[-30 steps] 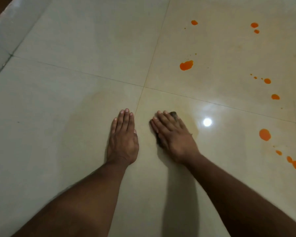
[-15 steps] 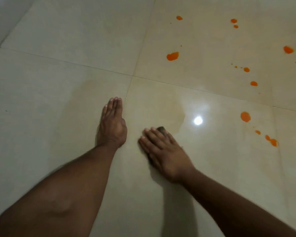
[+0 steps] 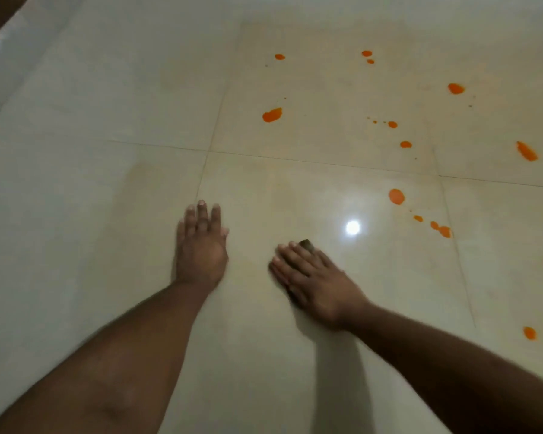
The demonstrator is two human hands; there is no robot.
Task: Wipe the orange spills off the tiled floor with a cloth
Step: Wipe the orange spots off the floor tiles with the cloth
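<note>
Flat and spread, the right hand [image 3: 314,280] presses palm-down on a dark cloth [image 3: 305,243], of which only a small tip shows past the fingertips at the hand's 12 o'clock and a thin dark edge along its left side; the fingers lie open over it rather than curled around it. At 9 o'clock from it, a little apart, the left hand [image 3: 201,245] rests open and empty on the tiled floor [image 3: 107,189], fingers together and pointing toward 12 o'clock. Both bare forearms run back toward the lower corners of the view. Glossy cream tiles make up the floor, with thin grout lines that cross just beyond the left hand's fingertips. A bright round lamp reflection [image 3: 352,227] sits at about 1 o'clock from the right hand. Orange spills [image 3: 272,115] are scattered from 12 o'clock round to 3 o'clock of the hands: a larger blob on the far tile, a drop beside a trail of smaller ones near the reflection, and more toward the right edge. None touches the cloth. A pale raised border [image 3: 10,67] runs along the far left, at about 10 o'clock.
</note>
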